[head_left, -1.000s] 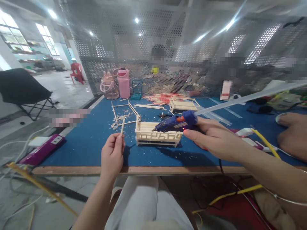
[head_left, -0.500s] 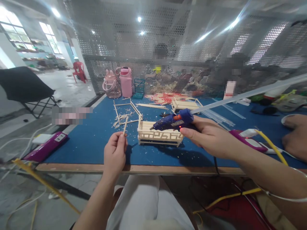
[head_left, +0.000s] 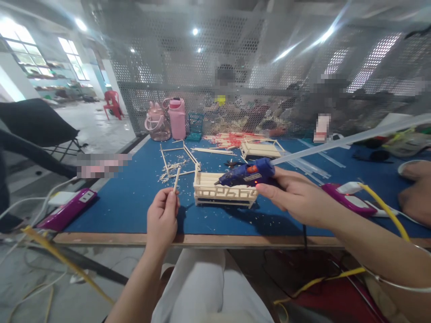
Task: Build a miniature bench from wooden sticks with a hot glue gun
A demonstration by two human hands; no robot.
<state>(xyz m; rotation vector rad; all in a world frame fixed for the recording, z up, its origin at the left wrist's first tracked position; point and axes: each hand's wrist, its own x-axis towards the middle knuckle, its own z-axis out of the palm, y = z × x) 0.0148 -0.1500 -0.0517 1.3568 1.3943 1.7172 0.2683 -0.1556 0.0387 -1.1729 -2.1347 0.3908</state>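
Note:
My left hand (head_left: 162,217) is closed, pinching a short wooden stick (head_left: 177,178) that points upward between thumb and fingers. In my right hand (head_left: 292,195) is a blue hot glue gun (head_left: 247,173), its nozzle pointing left and a long clear glue stick (head_left: 350,140) sticking out of its back. A small red light glows on the gun. Below the nozzle stands a small wooden model (head_left: 224,193) with a lattice front, on the blue table top. The nozzle looks to be above the model; whether it touches cannot be told.
Behind lie a thin stick frame (head_left: 179,148), wood scraps (head_left: 173,169), red-tipped sticks (head_left: 232,140) and a second wooden model (head_left: 261,148). Pink bottles (head_left: 177,119) stand by the mesh screen. Purple power strips (head_left: 69,208) sit left and right. Another person's hand (head_left: 415,193) rests at far right.
The view has shifted slightly. The glue gun has moved a little to the right over the model. Both hands keep their holds. A dark-clothed leg now shows at far left.

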